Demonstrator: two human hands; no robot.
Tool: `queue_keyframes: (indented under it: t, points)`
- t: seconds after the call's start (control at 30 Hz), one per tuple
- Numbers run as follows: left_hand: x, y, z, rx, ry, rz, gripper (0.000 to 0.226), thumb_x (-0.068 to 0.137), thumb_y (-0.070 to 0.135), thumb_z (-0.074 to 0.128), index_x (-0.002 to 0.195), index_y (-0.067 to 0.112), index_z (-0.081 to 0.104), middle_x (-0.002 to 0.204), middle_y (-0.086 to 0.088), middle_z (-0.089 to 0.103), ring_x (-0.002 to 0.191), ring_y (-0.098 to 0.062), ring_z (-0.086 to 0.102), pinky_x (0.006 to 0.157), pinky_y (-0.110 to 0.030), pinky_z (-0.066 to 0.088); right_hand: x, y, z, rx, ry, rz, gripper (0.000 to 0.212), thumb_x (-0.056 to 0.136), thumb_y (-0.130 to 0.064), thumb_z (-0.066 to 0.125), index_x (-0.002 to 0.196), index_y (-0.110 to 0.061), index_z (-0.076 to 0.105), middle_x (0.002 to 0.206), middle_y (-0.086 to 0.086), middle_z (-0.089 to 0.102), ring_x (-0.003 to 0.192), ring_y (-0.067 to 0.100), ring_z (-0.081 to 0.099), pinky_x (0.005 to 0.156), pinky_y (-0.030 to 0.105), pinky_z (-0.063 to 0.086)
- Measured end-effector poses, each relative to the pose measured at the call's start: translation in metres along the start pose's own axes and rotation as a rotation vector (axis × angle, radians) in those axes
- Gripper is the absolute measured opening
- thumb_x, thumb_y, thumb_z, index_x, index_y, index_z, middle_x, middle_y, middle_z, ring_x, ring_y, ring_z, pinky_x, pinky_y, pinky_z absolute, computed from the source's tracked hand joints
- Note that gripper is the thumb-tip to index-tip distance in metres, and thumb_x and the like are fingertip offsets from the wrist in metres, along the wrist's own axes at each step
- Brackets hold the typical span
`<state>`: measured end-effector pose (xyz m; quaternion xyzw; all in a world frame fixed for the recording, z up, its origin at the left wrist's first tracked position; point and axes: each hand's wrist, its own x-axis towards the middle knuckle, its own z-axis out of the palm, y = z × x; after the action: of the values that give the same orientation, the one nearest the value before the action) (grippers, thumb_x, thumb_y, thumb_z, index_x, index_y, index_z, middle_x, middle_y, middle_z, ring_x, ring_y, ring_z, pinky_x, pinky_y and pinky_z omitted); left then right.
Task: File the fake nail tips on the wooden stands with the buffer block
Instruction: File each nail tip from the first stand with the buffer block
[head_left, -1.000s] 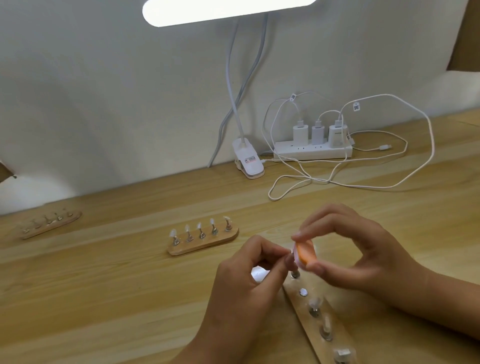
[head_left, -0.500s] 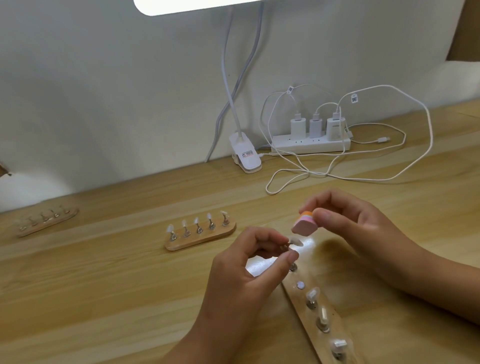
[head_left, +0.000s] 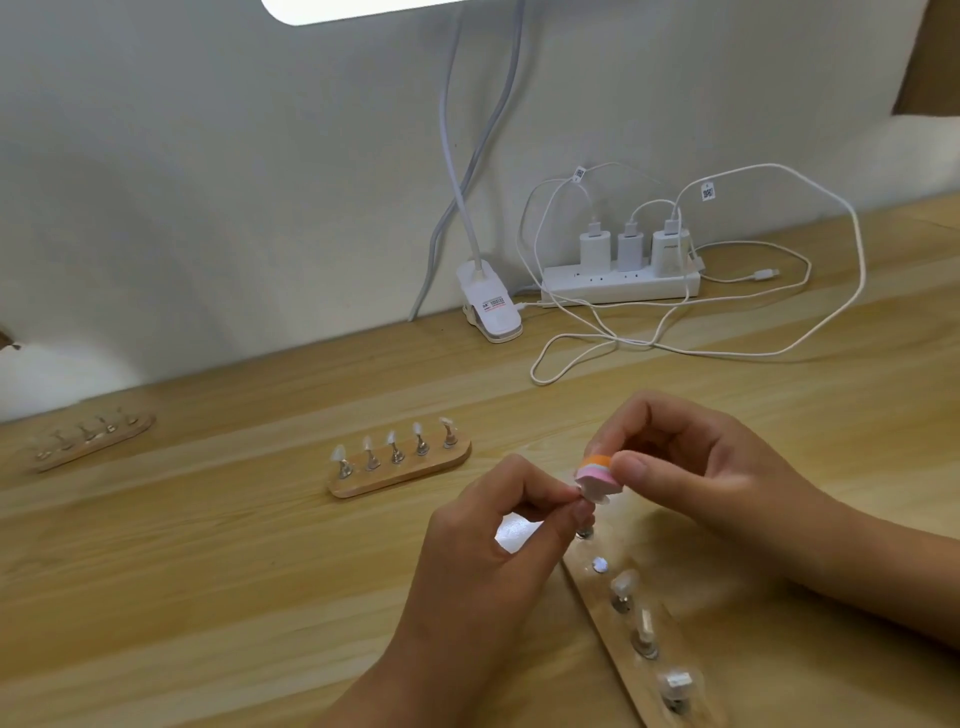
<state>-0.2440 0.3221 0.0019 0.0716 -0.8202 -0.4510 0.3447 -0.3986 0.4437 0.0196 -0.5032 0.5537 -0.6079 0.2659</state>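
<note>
Two hands meet just above the desk (head_left: 208, 571), and we start with the left hand (head_left: 493, 551). Its thumb and forefinger pinch a nail tip (head_left: 577, 489); we can make out only a pale sliver of it, the rest hidden by the fingertips and the block. The right hand (head_left: 701, 467) grasps the buffer block (head_left: 597, 475) between thumb and curled fingers, with its lower pink face laid on the tip. We judge that the tip is held off its stand so it can be turned and steadied against the stroke. The small block seems to be pinched close to its working face for control.

Directly beneath lies the near stand (head_left: 595, 590), running diagonally toward the bottom edge. One bare metal disc (head_left: 600, 565) shows on it, very likely the seat of the tip now in hand. Three more tips (head_left: 623, 584) stand on pegs further down.

A second stand (head_left: 400, 467) with five upright tips sits to the left, and a third stand (head_left: 88, 441) lies well apart near the wall. At the back are a lamp clamp (head_left: 491, 312), a power strip (head_left: 618, 286) with three chargers, and loose white cables (head_left: 727, 355). We see none of these between the hands and the stands. Only the left fingers hide the near stand's upper end.
</note>
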Motion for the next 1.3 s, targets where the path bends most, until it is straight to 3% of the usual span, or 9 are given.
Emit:
queue_keyframes:
  t: [0.17,0.33,0.43,0.63,0.97,1.1,1.23,1.3]
  points:
    - [0.0000,0.0001,0.0004,-0.013,0.003,0.006,0.006,0.086,0.027,0.069,0.085,0.029,0.063,0.080,0.010,0.073,0.081,-0.014,0.071,0.076,-0.018,0.050,-0.0011,-0.0017,0.0005,-0.007,0.030,-0.037,0.025,0.079,-0.037,0.069,0.087,-0.014,0.067,0.090,0.011,0.071,0.086,0.019,0.068,0.080,0.024,0.052]
    - [-0.0004,-0.0007,-0.0001,-0.007,0.004,0.000,0.015,0.087,0.019,0.071,0.085,0.031,0.063,0.080,0.010,0.073,0.080,-0.015,0.071,0.076,-0.017,0.050,0.0009,0.0025,-0.0007,-0.033,0.008,0.006,0.027,0.078,-0.040,0.074,0.086,-0.015,0.067,0.091,0.009,0.072,0.087,0.021,0.068,0.081,0.029,0.051]
    - [-0.0005,-0.0010,-0.0008,-0.009,0.001,0.001,0.013,0.087,0.021,0.071,0.085,0.030,0.062,0.080,0.009,0.073,0.081,-0.016,0.071,0.077,-0.017,0.050,0.0004,0.0005,0.0004,-0.029,0.013,-0.055,0.035,0.077,-0.049,0.075,0.088,-0.017,0.068,0.091,0.011,0.071,0.086,0.023,0.067,0.079,0.026,0.052]
    - [-0.0004,-0.0010,-0.0007,-0.036,0.002,0.000,0.015,0.088,0.020,0.071,0.086,0.033,0.063,0.081,0.008,0.073,0.082,-0.016,0.072,0.077,-0.017,0.050,0.0000,0.0017,-0.0029,-0.036,-0.001,-0.062,0.021,0.077,-0.036,0.070,0.084,-0.016,0.067,0.088,0.013,0.068,0.082,0.019,0.065,0.076,0.023,0.051]
    - [-0.0003,-0.0012,-0.0009,-0.078,0.009,-0.041,0.009,0.087,0.026,0.070,0.086,0.032,0.064,0.081,0.007,0.074,0.082,-0.015,0.071,0.078,-0.018,0.051,0.0018,0.0034,-0.0023,-0.044,-0.020,-0.040,0.020,0.076,-0.035,0.074,0.089,-0.021,0.068,0.088,0.007,0.069,0.081,0.010,0.062,0.075,0.017,0.048]
    - [-0.0009,-0.0006,-0.0004,-0.090,-0.002,-0.037,0.010,0.087,0.026,0.070,0.085,0.032,0.063,0.081,0.007,0.074,0.082,-0.016,0.071,0.078,-0.019,0.051,-0.0002,0.0016,-0.0031,-0.035,-0.008,-0.073,0.031,0.074,-0.043,0.077,0.089,-0.017,0.069,0.090,0.011,0.068,0.084,0.020,0.064,0.077,0.023,0.051]
    - [-0.0007,-0.0019,-0.0013,-0.092,0.009,-0.054,0.010,0.087,0.023,0.071,0.085,0.029,0.063,0.081,0.006,0.074,0.082,-0.015,0.071,0.078,-0.019,0.051,0.0005,0.0024,-0.0038,-0.048,-0.010,-0.030,0.018,0.077,-0.031,0.076,0.087,-0.018,0.069,0.090,0.011,0.069,0.085,0.022,0.064,0.078,0.023,0.050]
    - [-0.0008,-0.0016,-0.0011,-0.100,0.004,-0.051,0.008,0.087,0.026,0.070,0.086,0.030,0.063,0.081,0.006,0.074,0.082,-0.015,0.071,0.078,-0.021,0.052,-0.0005,0.0025,-0.0033,-0.035,0.001,-0.048,0.023,0.076,-0.037,0.077,0.087,-0.018,0.069,0.090,0.012,0.068,0.085,0.024,0.063,0.078,0.023,0.050]
